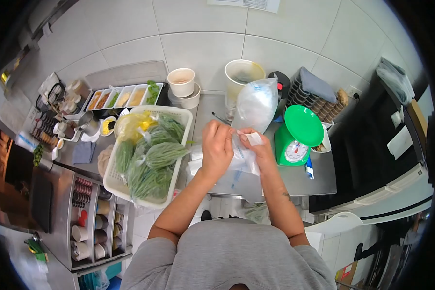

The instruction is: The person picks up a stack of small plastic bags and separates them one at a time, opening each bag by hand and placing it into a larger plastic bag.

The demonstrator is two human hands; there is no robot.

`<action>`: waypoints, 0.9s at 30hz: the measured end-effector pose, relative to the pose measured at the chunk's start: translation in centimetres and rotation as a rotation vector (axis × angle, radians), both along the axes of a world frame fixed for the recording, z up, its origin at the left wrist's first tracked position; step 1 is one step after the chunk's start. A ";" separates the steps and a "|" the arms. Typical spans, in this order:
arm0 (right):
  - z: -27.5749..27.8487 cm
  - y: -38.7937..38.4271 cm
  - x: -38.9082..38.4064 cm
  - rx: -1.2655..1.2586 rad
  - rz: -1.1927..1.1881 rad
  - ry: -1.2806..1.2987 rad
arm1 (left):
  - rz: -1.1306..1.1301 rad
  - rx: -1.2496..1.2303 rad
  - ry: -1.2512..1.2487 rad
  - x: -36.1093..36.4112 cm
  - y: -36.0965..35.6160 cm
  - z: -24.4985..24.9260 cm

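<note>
Both my hands are together over the front of the steel counter, fingers pinched at the top of a clear plastic bag (244,162). My left hand (217,147) is closed with its fingertips at the bag's edge. My right hand (257,147) grips the same bag from the other side, and part of it shows white over the fingers. Just behind them stands a bulging, pale plastic bag (256,106). To the left, a white plastic basket (182,116) holds several bags of green beans (162,154) and a yellowish bag (135,125).
A green dial scale (295,140) stands at right, with a blue-and-white packet (309,169) before it. Behind are a tall white tub (244,67), stacked paper bowls (181,82) and a topping tray (125,96). Cup shelves (99,222) lie lower left.
</note>
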State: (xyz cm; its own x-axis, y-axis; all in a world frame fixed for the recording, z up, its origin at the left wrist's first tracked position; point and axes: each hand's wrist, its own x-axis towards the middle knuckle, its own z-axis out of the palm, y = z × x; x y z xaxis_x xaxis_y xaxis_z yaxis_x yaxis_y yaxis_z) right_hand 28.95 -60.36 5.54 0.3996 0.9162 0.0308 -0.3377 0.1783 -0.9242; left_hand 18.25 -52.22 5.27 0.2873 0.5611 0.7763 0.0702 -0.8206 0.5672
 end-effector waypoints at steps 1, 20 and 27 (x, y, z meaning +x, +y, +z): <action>-0.5 -0.5 0.7 -0.022 0.049 0.049 | -0.010 -0.018 -0.002 0.0 0.1 0.1; 4.9 1.6 7.5 0.142 -0.328 -0.131 | -0.433 -0.913 0.089 5.3 6.0 6.9; -9.6 3.3 8.9 -0.214 -0.405 -0.133 | -0.146 -0.807 0.300 7.9 7.6 -9.0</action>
